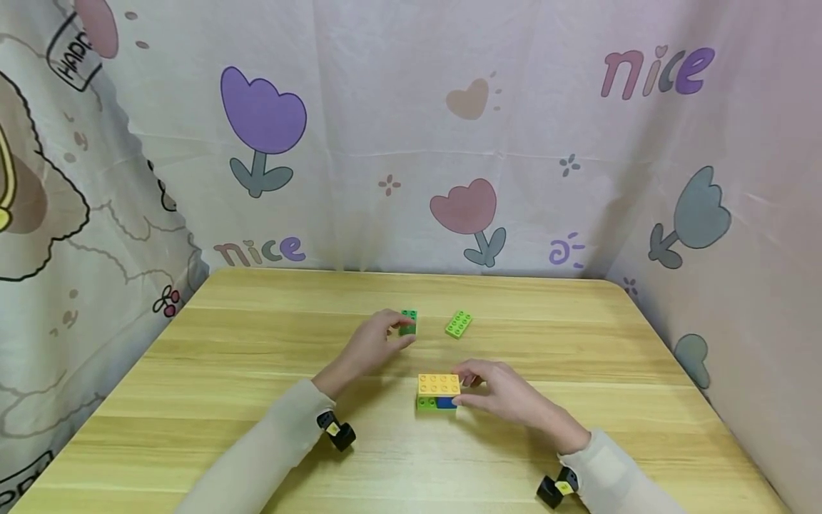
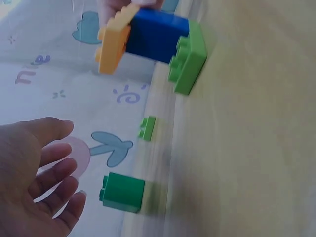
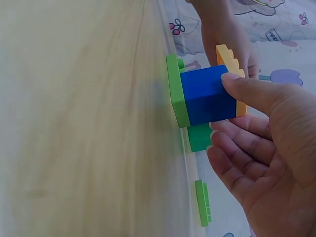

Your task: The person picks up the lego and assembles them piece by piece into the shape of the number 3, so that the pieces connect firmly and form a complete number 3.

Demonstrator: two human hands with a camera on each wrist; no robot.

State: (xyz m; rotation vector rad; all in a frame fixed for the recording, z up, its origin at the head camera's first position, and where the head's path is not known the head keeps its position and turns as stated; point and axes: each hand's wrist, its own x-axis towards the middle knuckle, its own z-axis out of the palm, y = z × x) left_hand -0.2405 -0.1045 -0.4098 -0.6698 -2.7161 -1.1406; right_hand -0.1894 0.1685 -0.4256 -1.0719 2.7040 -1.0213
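In the middle of the table stands a small stack of toy building bricks: a yellow brick (image 1: 439, 384) on top, a blue brick (image 3: 207, 94) under one end, and a light green brick (image 2: 191, 59) at the bottom. My right hand (image 1: 497, 389) holds the stack at its right end, thumb against the blue brick and fingers curled behind. Farther back, my left hand (image 1: 379, 339) reaches beside a dark green brick (image 2: 123, 191). Its fingers are loosely bent, with a gap between them and that brick in the left wrist view.
A flat light green brick (image 1: 459, 324) lies on the wooden table (image 1: 289, 300), right of the dark green one. Behind the table hangs a pale printed cloth (image 1: 372, 107), which also covers both sides. Each sleeve carries a small black wrist camera (image 1: 337, 431).
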